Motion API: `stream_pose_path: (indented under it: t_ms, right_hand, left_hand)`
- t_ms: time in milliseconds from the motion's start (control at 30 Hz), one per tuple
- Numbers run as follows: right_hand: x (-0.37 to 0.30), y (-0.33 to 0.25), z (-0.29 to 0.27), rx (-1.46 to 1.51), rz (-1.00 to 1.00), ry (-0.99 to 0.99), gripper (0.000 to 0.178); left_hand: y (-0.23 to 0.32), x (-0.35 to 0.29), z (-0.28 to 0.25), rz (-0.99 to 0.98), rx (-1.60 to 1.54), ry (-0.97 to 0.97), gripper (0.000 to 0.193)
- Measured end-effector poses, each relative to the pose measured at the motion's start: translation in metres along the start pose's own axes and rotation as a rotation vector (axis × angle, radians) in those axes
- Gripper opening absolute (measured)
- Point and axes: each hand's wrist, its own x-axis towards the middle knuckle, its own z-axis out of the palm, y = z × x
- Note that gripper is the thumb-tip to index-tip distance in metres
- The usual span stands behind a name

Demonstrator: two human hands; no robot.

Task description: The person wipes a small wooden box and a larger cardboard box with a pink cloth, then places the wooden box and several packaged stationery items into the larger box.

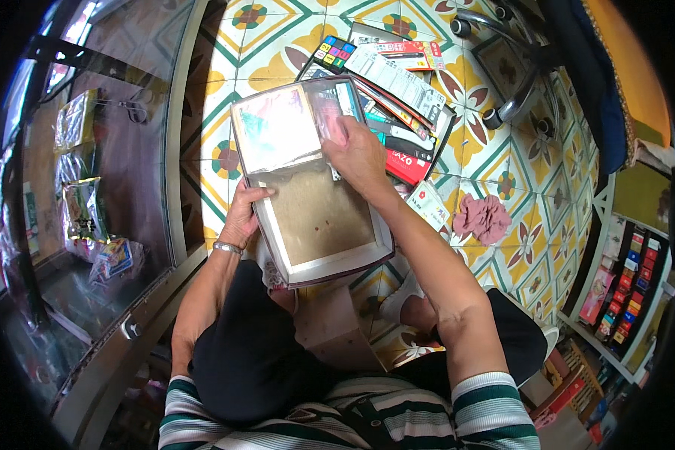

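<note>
A shallow box (330,217) with white walls and a dark rim is tilted over my lap. My left hand (244,214) grips its left edge, thumb over the rim. Inside at the far left lies a square, shiny packet (274,127) in plastic wrap; glare hides its print. My right hand (360,156) reaches into the far right part of the box. Its fingers are closed on a see-through plastic packet (326,105) with something pinkish in it, partly hidden by the hand. The near half of the box shows its brown bottom with a few dark specks.
Beyond the box, a tray of packaged goods (397,82) with a black-handled tool (405,144) lies on the patterned tile floor. A pink crumpled cloth (481,219) is to the right. A glass display case (127,187) borders the left; chair wheels (493,118) stand at far right.
</note>
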Motion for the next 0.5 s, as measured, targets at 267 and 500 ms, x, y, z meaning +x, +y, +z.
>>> stream_pose_path:
  t_ms: [267, 500]
  right_hand:
    - [-0.010, -0.003, 0.006, -0.113, -0.099, 0.051, 0.035]
    - [-0.025, 0.012, 0.009, -0.018, -0.190, 0.123, 0.048]
  left_hand:
    - [-0.005, 0.003, -0.007, -0.010, -0.012, 0.009, 0.057]
    - [-0.002, -0.001, 0.005, -0.019, -0.017, 0.049, 0.055]
